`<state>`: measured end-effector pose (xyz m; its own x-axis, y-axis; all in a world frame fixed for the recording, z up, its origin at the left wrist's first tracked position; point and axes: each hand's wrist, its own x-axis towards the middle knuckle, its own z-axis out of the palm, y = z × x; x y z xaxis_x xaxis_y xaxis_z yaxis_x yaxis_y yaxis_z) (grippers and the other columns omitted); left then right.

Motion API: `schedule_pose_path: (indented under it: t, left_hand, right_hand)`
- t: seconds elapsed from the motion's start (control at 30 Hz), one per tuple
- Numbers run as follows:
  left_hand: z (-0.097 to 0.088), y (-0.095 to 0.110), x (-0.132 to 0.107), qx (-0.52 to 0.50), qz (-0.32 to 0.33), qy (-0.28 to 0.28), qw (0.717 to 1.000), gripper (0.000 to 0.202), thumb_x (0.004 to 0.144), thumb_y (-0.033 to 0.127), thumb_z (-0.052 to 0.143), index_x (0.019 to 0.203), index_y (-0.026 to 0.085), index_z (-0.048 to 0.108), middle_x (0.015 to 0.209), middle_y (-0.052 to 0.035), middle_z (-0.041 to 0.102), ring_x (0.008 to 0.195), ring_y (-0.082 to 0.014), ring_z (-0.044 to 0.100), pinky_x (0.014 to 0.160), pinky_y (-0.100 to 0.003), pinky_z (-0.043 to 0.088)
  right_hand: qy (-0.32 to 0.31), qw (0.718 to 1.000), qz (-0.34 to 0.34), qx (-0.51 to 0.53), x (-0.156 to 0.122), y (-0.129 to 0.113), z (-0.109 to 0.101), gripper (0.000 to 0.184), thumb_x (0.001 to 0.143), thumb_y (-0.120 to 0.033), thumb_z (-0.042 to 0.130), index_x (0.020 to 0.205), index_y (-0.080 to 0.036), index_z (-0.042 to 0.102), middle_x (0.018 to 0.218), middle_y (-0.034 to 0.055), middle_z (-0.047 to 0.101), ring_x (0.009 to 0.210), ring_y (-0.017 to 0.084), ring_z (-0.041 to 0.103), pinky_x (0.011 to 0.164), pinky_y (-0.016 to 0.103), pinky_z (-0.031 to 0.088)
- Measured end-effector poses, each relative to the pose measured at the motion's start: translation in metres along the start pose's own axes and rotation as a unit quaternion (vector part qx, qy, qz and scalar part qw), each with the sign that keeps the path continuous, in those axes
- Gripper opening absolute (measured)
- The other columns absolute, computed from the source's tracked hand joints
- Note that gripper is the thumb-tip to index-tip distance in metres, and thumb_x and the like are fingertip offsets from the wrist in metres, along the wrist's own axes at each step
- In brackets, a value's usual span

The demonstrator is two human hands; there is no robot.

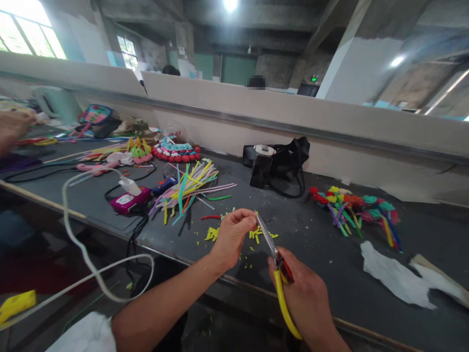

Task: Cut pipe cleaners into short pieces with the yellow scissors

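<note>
My left hand (232,234) is pinched shut on a short yellow pipe-cleaner piece (255,226) above the dark table (315,234). My right hand (306,293) grips yellow-handled scissors (273,252); their blades reach up to the piece at my left fingertips. Several short yellow cut pieces (212,233) lie scattered on the table under my hands. A loose pile of long coloured pipe cleaners (188,188) lies to the left of my hands.
Finished pipe-cleaner flowers (353,208) lie at the right, with white cloth scraps (395,276) nearer. A black bag (286,161) stands against the beige partition (256,112). A pink device with a white cable (129,199) and craft pieces (176,149) sit at the left. Another person's hand (12,127) shows far left.
</note>
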<state>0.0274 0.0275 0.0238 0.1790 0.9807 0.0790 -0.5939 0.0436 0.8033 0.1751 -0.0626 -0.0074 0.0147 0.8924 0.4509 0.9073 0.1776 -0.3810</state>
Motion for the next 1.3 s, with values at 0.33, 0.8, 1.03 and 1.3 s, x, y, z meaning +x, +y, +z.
schedule_pose_path:
  t: [0.33, 0.8, 1.03, 1.3]
  left_hand:
    - [0.000, 0.000, -0.003, -0.010, -0.002, 0.013, 1.000, 0.008, 0.065, 0.019, 0.073, 0.067, 0.015, 0.066, 0.065, 0.0012, 0.059, 0.063, -0.0085, 0.051, 0.066, -0.021, 0.043]
    - [0.000, -0.001, -0.002, 0.004, -0.010, 0.016, 1.000, 0.008, 0.064, 0.020, 0.073, 0.067, 0.016, 0.066, 0.065, 0.0020, 0.059, 0.063, -0.0087, 0.051, 0.068, -0.022, 0.042]
    - [-0.002, -0.001, -0.002, 0.020, -0.018, -0.021, 0.999, 0.004, 0.065, 0.017, 0.068, 0.065, 0.015, 0.065, 0.059, 0.0029, 0.056, 0.058, -0.0081, 0.048, 0.063, -0.022, 0.038]
    - [-0.008, -0.001, -0.012, 0.143, -0.192, -0.198, 0.951, 0.008, 0.057, 0.011, 0.060, 0.060, 0.014, 0.066, 0.057, 0.0015, 0.059, 0.054, -0.0085, 0.047, 0.058, -0.022, 0.036]
  right_hand:
    - [0.030, 0.999, -0.022, -0.023, -0.001, -0.002, 0.004, 0.031, 0.092, -0.038, 0.043, 0.103, -0.020, 0.066, 0.077, 0.0031, 0.072, 0.065, 0.015, 0.067, 0.059, 0.023, 0.047]
    - [-0.011, 1.000, -0.016, 0.004, -0.006, 0.007, 0.008, 0.028, 0.092, -0.033, 0.044, 0.107, -0.020, 0.063, 0.074, 0.0018, 0.070, 0.060, 0.015, 0.065, 0.058, 0.022, 0.046]
    - [-0.019, 0.998, 0.030, 0.055, 0.000, 0.000, 0.000, 0.023, 0.091, -0.037, 0.047, 0.097, -0.021, 0.063, 0.071, -0.0015, 0.067, 0.056, 0.012, 0.062, 0.055, 0.020, 0.044]
    - [0.043, 0.978, 0.054, 0.199, 0.012, 0.001, -0.006, 0.029, 0.085, -0.035, 0.058, 0.109, -0.020, 0.059, 0.081, 0.0001, 0.067, 0.065, 0.012, 0.064, 0.062, 0.020, 0.050]
